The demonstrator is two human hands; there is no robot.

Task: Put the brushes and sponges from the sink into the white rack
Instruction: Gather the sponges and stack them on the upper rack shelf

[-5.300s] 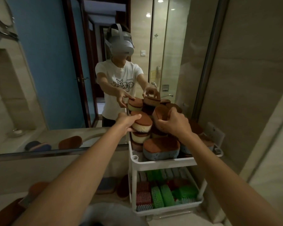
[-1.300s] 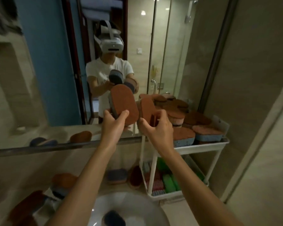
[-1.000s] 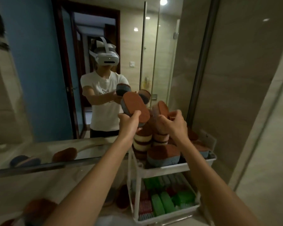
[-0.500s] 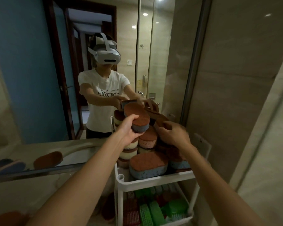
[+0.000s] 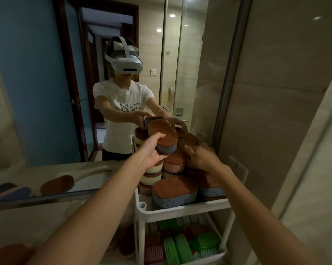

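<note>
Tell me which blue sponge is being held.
The blue sponge gripped by the left hand, tilted and highest up; the front one and the right one lie flat on the rack's top shelf.

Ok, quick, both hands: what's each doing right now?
Left hand: grips a blue-based sponge.
Right hand: at the sponge pile, grip cannot be told.

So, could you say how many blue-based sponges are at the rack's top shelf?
3: held sponge raised in the left hand; front sponge at the shelf rim; right sponge beside it. Others may be hidden.
</note>
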